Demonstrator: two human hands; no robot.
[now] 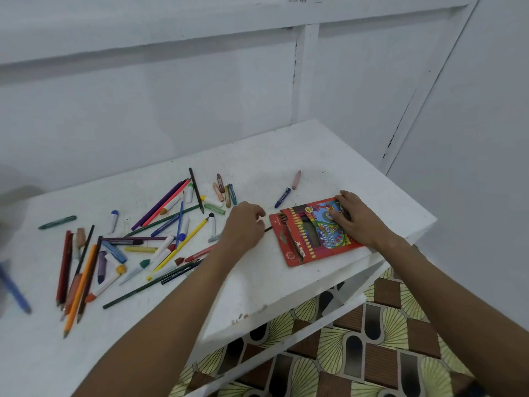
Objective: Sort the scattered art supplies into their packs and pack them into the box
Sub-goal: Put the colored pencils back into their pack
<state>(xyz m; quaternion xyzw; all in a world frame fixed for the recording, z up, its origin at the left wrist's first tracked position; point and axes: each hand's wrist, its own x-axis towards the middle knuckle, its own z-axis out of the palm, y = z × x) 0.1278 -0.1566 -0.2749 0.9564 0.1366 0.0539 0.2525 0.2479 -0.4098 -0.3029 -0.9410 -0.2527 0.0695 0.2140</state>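
Head view shows a flat red cardboard pencil pack (315, 232) at centre right of the frame, lying on the rough white table (286, 282). Right hand (357, 217) presses it with straight fingers. Left hand (243, 224) pinches a thin dark pencil (268, 229) at the pack's open end. Loose pencils and waxy crayons (128, 242) lie scattered to the left.

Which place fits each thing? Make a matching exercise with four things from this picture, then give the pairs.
Things:
1. red pencil pack
2. pink crayon
3. orange pencil
4. left hand

Places:
A. far side of the table, beyond the pack
B. under the right hand
C. near the table's left front edge
D. pinching a dark pencil at the pack's open end

Pairs: 1-B, 2-A, 3-C, 4-D
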